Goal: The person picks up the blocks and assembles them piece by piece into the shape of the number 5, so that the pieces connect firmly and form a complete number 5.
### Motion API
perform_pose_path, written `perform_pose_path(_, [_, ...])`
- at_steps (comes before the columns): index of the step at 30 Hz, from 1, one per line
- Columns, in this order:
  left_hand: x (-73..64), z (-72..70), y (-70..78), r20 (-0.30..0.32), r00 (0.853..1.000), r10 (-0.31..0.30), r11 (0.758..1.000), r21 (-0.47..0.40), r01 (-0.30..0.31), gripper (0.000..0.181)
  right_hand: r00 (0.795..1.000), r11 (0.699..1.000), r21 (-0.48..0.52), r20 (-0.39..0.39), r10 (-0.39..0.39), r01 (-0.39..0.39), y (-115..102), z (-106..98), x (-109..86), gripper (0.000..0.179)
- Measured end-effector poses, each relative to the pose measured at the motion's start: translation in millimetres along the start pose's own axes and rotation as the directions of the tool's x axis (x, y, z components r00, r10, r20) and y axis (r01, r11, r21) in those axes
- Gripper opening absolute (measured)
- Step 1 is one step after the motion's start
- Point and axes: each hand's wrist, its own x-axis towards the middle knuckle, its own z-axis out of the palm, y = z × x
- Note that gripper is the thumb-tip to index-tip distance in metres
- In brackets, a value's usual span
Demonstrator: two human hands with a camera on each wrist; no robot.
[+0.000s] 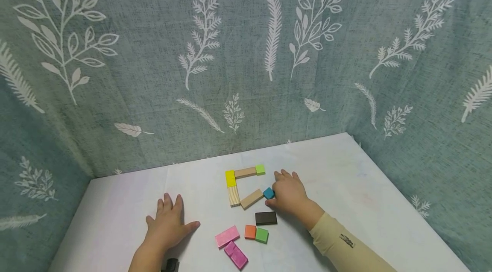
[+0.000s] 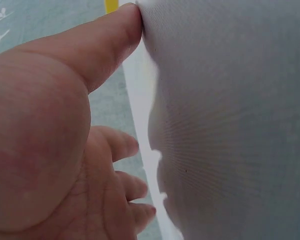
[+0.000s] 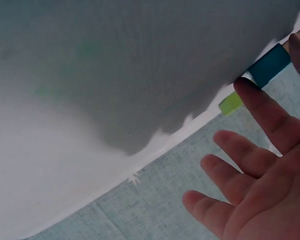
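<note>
In the head view my right hand [image 1: 290,195] is at a small blue cube [image 1: 269,193], pinching it between thumb and index finger. The right wrist view shows the index fingertip and thumb on either side of this cube [image 3: 269,65], with the other fingers spread. The cube stands at the end of a plain wooden block [image 1: 251,199]. That line runs on through a light wood block [image 1: 233,196], a yellow block [image 1: 230,178], another wooden block [image 1: 245,172] and a lime cube [image 1: 260,170]. My left hand [image 1: 165,225] rests on the table, fingers spread, holding nothing.
Nearer me on the white table [image 1: 307,156] lie a dark block [image 1: 266,218], an orange cube [image 1: 250,232], a green cube [image 1: 262,235], a pink block [image 1: 227,237] and a magenta block [image 1: 236,255]. Patterned green cloth [image 1: 246,50] encloses the table's back and sides.
</note>
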Motion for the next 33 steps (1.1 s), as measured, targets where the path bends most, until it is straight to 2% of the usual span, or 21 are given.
perform_pose_path(4, [-1.4,0.4,0.4,0.000,1.000,0.003,1.000,-0.009,-0.003,0.121,1.000,1.000,-0.001,0.001,-0.004,0.004,3.8,1.1,-1.7,0.050])
perform_pose_path(9, [-1.5,2.1,2.0,-0.012,1.000,0.004,1.000,-0.019,-0.004,0.124,0.999,0.999,0.025,-0.022,-0.024,0.025,10.1,-7.0,-11.5,0.050])
perform_pose_path(13, [-1.7,2.4,3.7,-0.015,1.000,0.013,1.000,-0.027,-0.013,0.129,0.993,0.992,0.056,-0.050,-0.111,0.113,8.9,-15.0,-31.3,0.052])
perform_pose_path(18, [-1.4,1.0,3.6,-0.020,0.999,0.032,0.999,-0.027,-0.033,0.131,0.981,0.981,0.028,0.019,-0.191,0.191,0.3,-11.9,-53.0,0.043])
perform_pose_path(21, [-1.4,0.2,2.6,-0.009,1.000,0.028,0.999,-0.031,-0.028,0.132,0.982,0.983,-0.012,0.022,-0.185,0.185,-1.4,-6.6,-55.8,0.034])
perform_pose_path(23, [-1.6,-0.3,1.7,0.003,1.000,0.023,0.999,-0.035,-0.023,0.133,0.982,0.982,-0.022,0.011,-0.187,0.187,-0.8,-4.8,-55.6,0.035])
perform_pose_path(26, [-1.5,-1.6,0.9,0.008,1.000,0.025,0.999,-0.033,-0.025,0.133,0.981,0.981,-0.010,0.007,-0.193,0.193,0.1,-4.8,-53.4,0.031])
perform_pose_path(30, [-1.2,-3.3,1.6,0.004,0.999,0.033,0.999,-0.032,-0.033,0.131,0.979,0.979,-0.005,0.019,-0.202,0.202,-2.0,-6.6,-50.8,0.040])
perform_pose_path(33, [-0.8,-3.2,2.9,0.003,0.999,0.038,0.999,-0.039,-0.038,0.131,0.977,0.979,0.002,0.059,-0.205,0.205,-4.8,-7.8,-51.2,0.036])
